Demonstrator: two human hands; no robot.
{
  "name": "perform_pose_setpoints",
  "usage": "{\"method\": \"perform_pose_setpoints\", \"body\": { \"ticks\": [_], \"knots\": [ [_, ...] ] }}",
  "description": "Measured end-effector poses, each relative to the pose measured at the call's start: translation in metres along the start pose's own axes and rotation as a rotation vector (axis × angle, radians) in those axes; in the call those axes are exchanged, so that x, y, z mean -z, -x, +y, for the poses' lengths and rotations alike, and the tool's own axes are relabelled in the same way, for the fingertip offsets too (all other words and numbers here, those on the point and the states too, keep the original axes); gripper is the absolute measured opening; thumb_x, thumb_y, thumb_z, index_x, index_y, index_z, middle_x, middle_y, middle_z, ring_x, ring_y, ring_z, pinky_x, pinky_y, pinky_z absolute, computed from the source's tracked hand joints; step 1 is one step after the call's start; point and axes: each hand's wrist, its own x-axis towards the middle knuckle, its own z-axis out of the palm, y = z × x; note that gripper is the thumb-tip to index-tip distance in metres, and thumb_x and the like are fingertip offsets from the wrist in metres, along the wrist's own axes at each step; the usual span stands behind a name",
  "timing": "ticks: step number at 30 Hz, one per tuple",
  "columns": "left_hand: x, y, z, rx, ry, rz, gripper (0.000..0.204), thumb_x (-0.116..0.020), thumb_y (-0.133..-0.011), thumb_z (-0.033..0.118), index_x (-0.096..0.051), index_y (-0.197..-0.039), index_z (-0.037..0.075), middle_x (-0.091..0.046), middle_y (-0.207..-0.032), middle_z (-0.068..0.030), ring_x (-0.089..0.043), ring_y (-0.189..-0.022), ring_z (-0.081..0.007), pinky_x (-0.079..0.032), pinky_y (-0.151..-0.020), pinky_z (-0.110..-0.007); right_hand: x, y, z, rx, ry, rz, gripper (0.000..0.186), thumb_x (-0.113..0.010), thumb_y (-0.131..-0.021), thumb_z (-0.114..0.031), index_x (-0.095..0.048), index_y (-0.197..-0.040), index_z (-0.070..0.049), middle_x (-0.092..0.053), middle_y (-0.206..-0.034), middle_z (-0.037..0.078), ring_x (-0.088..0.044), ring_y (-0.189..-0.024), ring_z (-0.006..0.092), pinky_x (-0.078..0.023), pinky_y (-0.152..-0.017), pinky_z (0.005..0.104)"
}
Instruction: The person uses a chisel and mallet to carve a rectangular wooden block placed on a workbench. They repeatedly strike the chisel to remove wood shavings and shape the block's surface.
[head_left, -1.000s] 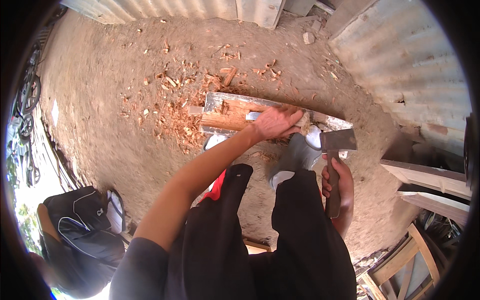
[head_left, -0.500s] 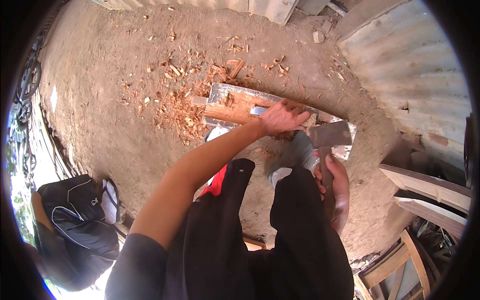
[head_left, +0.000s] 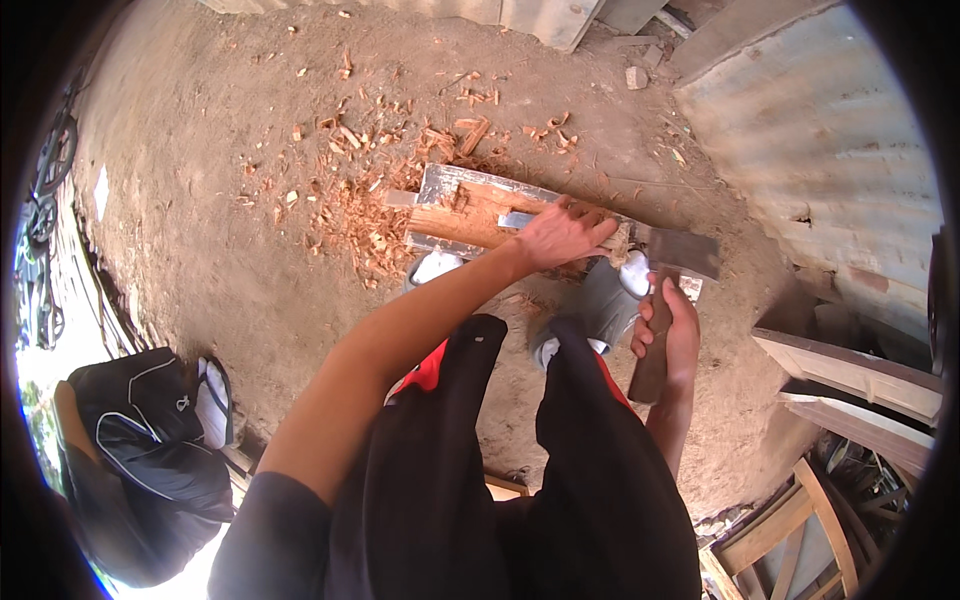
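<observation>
Head view: left hand [head_left: 560, 232] lies palm-down on the long reddish-brown timber block [head_left: 478, 215], which sits on the bare dirt floor [head_left: 210, 190] just ahead of the person's feet, grip flat over its top with fingers spread, not closed round it. Right hand [head_left: 672, 325] has its grip wrapped tight on the dark wooden handle of a hatchet [head_left: 668, 290], grey steel head near the block's right end and close to the left hand's fingers. Orange wood chips [head_left: 365, 215] lie scattered left of the block; black bag [head_left: 150, 440] well apart at lower left, corrugated metal sheet [head_left: 830, 130] on the right.
</observation>
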Motion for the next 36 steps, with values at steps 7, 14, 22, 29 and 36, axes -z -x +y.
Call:
{"method": "perform_pose_setpoints", "body": {
  "ticks": [7, 14, 22, 29, 36],
  "knots": [
    [-0.011, 0.006, -0.007, -0.062, -0.052, 0.198, 0.044, -0.055, -0.098, 0.052, -0.055, -0.114, 0.011, -0.069, -0.108, -0.0111, -0.068, -0.107, -0.0299, -0.050, -0.094, -0.049, -0.002, 0.010, -0.012, -0.143, 0.120, -0.101, 0.042, -0.052, -0.106, -0.035, -0.051, -0.134, -0.003, -0.052, -0.082, 0.005, -0.050, -0.054, 0.0158, -0.041, -0.044, 0.0332],
    [-0.007, 0.006, -0.003, -0.032, -0.031, 0.137, 0.043, -0.058, -0.097, 0.051, -0.055, -0.113, 0.011, -0.068, -0.105, -0.0102, -0.068, -0.105, -0.0294, -0.050, -0.092, -0.048, -0.021, 0.007, 0.003, -0.079, 0.182, 0.006, 0.038, -0.051, -0.107, -0.037, -0.053, -0.131, -0.008, -0.050, -0.078, 0.003, -0.047, -0.050, 0.0137, -0.039, -0.041, 0.0319],
    [-0.003, 0.004, 0.003, -0.005, -0.044, 0.109, 0.043, -0.061, -0.097, 0.049, -0.054, -0.117, 0.011, -0.067, -0.104, -0.0107, -0.068, -0.102, -0.0287, -0.050, -0.091, -0.047, -0.004, -0.001, 0.015, -0.068, 0.162, 0.011, 0.038, -0.051, -0.107, -0.037, -0.053, -0.133, -0.009, -0.052, -0.077, 0.003, -0.047, -0.049, 0.0133, -0.039, -0.041, 0.0310],
    [0.001, 0.008, 0.007, 0.033, -0.042, 0.051, 0.043, -0.065, -0.095, 0.046, -0.055, -0.120, 0.012, -0.066, -0.105, -0.0071, -0.068, -0.104, -0.0270, -0.050, -0.090, -0.046, 0.004, 0.002, 0.022, -0.040, 0.136, 0.070, 0.036, -0.052, -0.107, -0.036, -0.054, -0.129, -0.009, -0.052, -0.075, 0.004, -0.046, -0.046, 0.0134, -0.038, -0.039, 0.0308],
    [0.008, 0.010, 0.006, 0.044, 0.041, 0.050, 0.043, -0.065, -0.096, 0.045, -0.055, -0.119, 0.010, -0.067, -0.101, -0.0102, -0.069, -0.100, -0.0300, -0.051, -0.091, -0.047, 0.021, 0.004, -0.005, -0.148, 0.062, -0.082, 0.039, -0.050, -0.107, -0.037, -0.055, -0.131, -0.007, -0.051, -0.077, 0.002, -0.043, -0.047, 0.0104, -0.035, -0.038, 0.0270]
  ]
}}
